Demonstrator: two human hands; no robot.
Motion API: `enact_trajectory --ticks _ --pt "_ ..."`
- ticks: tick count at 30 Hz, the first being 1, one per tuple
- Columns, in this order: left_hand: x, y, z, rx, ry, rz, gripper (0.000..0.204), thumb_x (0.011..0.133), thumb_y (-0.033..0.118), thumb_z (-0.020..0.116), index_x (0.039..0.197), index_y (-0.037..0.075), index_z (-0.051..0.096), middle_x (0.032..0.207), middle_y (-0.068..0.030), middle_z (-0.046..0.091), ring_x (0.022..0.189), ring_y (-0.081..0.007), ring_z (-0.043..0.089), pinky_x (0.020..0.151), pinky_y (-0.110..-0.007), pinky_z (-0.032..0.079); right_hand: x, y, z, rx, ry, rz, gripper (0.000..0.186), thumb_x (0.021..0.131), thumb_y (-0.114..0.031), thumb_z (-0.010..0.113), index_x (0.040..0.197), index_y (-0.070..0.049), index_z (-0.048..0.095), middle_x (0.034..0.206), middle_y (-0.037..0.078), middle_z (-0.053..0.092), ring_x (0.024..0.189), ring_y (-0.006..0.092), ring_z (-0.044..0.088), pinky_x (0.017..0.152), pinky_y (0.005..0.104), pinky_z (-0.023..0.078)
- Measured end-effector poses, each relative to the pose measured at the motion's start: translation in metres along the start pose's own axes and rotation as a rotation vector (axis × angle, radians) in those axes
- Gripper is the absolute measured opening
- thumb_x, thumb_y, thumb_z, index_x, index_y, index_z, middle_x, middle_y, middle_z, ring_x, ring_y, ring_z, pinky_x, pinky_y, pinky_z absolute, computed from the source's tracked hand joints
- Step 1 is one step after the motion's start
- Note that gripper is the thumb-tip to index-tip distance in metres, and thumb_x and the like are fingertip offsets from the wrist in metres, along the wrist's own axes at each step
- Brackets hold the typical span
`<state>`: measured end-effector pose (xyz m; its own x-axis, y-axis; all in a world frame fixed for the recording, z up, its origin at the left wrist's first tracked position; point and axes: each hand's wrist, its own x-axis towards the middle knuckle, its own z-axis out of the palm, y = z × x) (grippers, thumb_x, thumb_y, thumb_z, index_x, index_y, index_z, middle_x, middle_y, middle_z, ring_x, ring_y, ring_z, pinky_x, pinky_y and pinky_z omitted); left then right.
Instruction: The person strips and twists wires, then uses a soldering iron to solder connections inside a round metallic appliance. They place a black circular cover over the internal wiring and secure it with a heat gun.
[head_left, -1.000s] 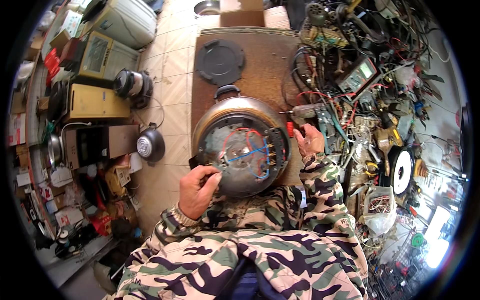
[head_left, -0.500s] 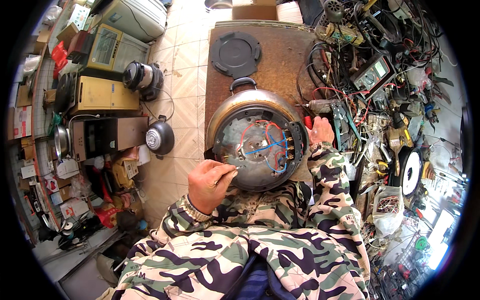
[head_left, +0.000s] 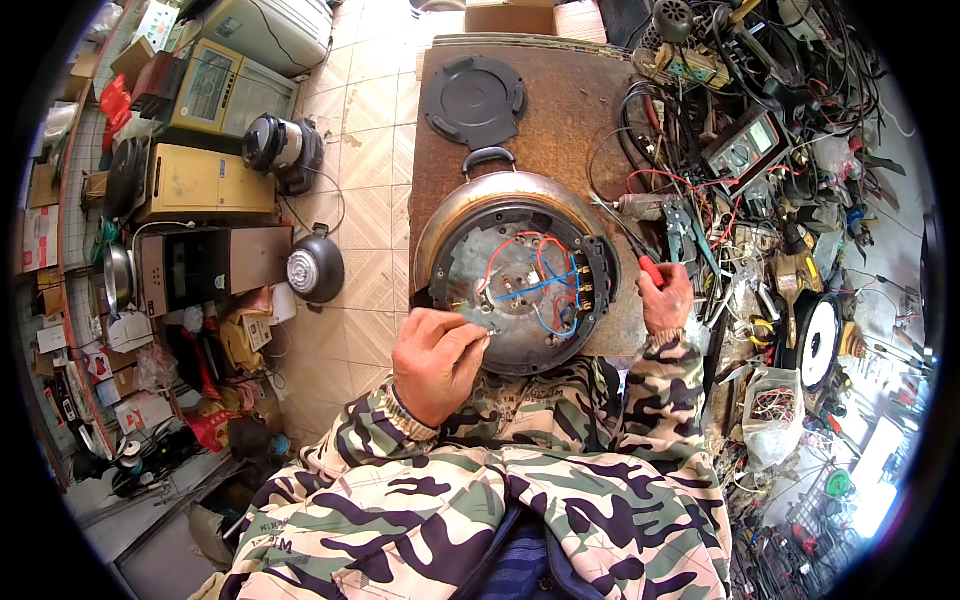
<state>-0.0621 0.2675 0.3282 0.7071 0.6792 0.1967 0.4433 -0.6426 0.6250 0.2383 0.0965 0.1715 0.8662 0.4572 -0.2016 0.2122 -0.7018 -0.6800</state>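
Observation:
An upturned electric pan lies on the wooden board with its round base exposed. Red and blue wires run across the metal inside, toward terminals on the right rim. Over the near left rim is my left hand, thumb and fingers pinched together; a tiny shiny piece shows at the fingertips, too small to name. To the right of the pan, my right hand is closed round the red handle of a screwdriver. Its long shaft slants up and left, clear of the wires. A black round cover rests beyond the pan handle.
The brown wooden board carries the pan. Along the right lies a heap of tools and cables, with a multimeter, pliers and a brush. Cookers and appliances, such as a yellow cabinet, stand across the tiled floor.
My right hand has moved down and to the right, bringing the red-handled screwdriver off the tool heap's edge. My left hand has shifted slightly right over the rim, still pinched.

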Motion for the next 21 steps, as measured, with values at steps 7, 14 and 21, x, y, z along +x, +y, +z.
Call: enact_trajectory --ticks 7,14,21 --pt "0.017 0.004 0.02 0.131 0.019 0.057 0.021 0.069 0.004 0.085 0.088 0.007 0.076 0.111 -0.0111 0.063 0.111 -0.0343 0.054 0.1 -0.047 0.041 -0.064 -0.041 -0.065 0.505 0.147 -0.1 0.026 0.093 0.001 0.075 0.114 0.005 0.062 0.118 0.018 0.071 0.1 0.0194 0.069 0.091 0.0329 0.057" --pt "0.015 0.004 0.032 0.219 -0.02 0.02 0.023 0.068 0.007 0.085 0.09 0.007 0.078 0.124 -0.0131 0.063 0.119 -0.0365 0.052 0.107 -0.052 0.035 -0.118 -0.093 -0.105 0.663 0.124 -0.181 0.033 0.095 0.001 0.073 0.125 0.005 0.058 0.12 0.02 0.068 0.1 0.024 0.072 0.092 0.0348 0.057" --pt "0.013 -0.001 0.034 0.193 -0.012 0.03 0.02 0.07 0.009 0.083 0.09 0.008 0.078 0.123 -0.0127 0.064 0.119 -0.0357 0.053 0.107 -0.052 0.034 -0.15 -0.122 -0.104 0.649 -0.137 -0.243 0.037 0.092 0.003 0.072 0.126 0.001 0.058 0.129 0.025 0.066 0.113 0.0265 0.068 0.099 0.038 0.054"
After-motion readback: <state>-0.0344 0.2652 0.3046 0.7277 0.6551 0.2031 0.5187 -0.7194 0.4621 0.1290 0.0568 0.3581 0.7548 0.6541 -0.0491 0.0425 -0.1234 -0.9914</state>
